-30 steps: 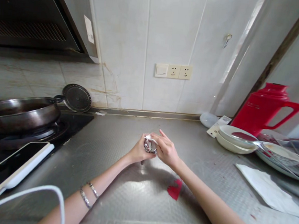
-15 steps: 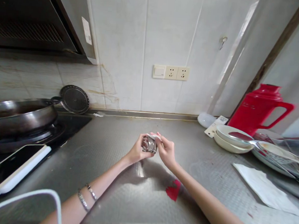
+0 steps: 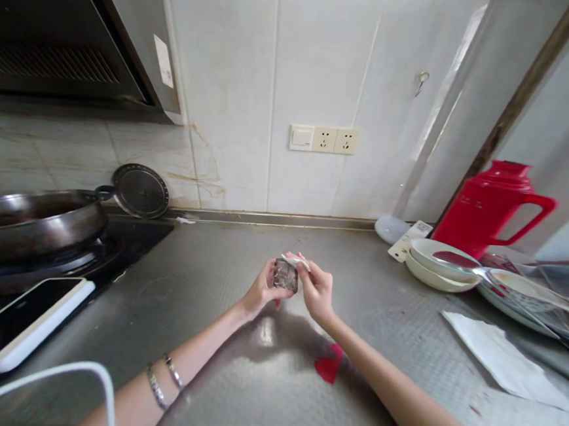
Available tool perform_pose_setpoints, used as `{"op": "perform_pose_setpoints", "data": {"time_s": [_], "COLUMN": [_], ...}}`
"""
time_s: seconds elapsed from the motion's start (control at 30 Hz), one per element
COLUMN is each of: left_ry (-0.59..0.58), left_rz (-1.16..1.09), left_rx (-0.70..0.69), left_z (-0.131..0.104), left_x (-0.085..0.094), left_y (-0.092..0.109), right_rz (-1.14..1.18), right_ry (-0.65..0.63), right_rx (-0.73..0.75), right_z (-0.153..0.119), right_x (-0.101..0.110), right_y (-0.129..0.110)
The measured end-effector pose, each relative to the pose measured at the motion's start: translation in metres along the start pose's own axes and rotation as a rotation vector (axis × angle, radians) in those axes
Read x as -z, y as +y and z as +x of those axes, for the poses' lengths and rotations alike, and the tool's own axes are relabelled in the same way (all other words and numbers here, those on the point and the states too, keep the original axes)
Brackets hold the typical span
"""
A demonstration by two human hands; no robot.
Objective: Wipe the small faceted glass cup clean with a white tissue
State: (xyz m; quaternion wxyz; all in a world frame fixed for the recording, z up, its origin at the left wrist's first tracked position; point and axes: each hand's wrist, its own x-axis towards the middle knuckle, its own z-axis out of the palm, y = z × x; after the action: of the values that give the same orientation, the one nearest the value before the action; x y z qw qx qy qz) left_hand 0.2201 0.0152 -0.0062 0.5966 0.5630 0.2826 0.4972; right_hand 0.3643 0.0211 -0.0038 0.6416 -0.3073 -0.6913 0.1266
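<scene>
Above the middle of the steel counter, my left hand [image 3: 261, 293] is wrapped round a small clear, glass-like object [image 3: 286, 275] with dark and reddish tones. My right hand [image 3: 316, 291] pinches a piece of white tissue [image 3: 296, 261] against the object's upper edge. Both hands are close together, with the object between them. A torn red scrap [image 3: 328, 364] lies on the counter [image 3: 231, 392] beside my right forearm.
A pan [image 3: 37, 226] sits on the stove at left, with a phone [image 3: 24, 330] and white cable in front. Stacked bowls [image 3: 440, 268], a red thermos [image 3: 489, 206], plates and a white napkin [image 3: 504, 358] are at right.
The clear object has turned a little in my left hand. The tissue has shifted slightly along its upper edge, and the whole view has moved very slightly.
</scene>
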Motion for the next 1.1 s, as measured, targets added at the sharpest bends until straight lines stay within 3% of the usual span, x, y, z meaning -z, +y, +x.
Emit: {"op": "perform_pose_setpoints", "data": {"time_s": [0.1,0.33,0.6,0.77,0.9,1.1], "left_ry": [0.002,0.024,0.033,0.041,0.005,-0.010], "left_rz": [0.010,0.002,0.043,0.045,0.073,0.137], "left_rx": [0.018,-0.026,-0.004,-0.040,-0.054,-0.053], "left_z": [-0.001,0.000,0.001,0.001,0.002,-0.001], "left_x": [-0.001,0.000,0.000,0.000,0.000,-0.001], "left_y": [-0.001,0.000,0.001,0.004,0.006,0.008], "right_rz": [0.004,0.071,-0.004,0.010,0.015,-0.065], "right_ry": [0.058,0.015,0.065,-0.014,-0.064,0.022], "right_rx": [-0.088,0.021,-0.068,0.091,0.198,-0.030], "right_z": [-0.003,-0.008,-0.003,-0.004,0.002,0.005], "right_x": [-0.004,-0.007,-0.006,-0.004,0.004,0.003], "right_y": [0.000,-0.008,-0.002,-0.012,-0.007,-0.003]}}
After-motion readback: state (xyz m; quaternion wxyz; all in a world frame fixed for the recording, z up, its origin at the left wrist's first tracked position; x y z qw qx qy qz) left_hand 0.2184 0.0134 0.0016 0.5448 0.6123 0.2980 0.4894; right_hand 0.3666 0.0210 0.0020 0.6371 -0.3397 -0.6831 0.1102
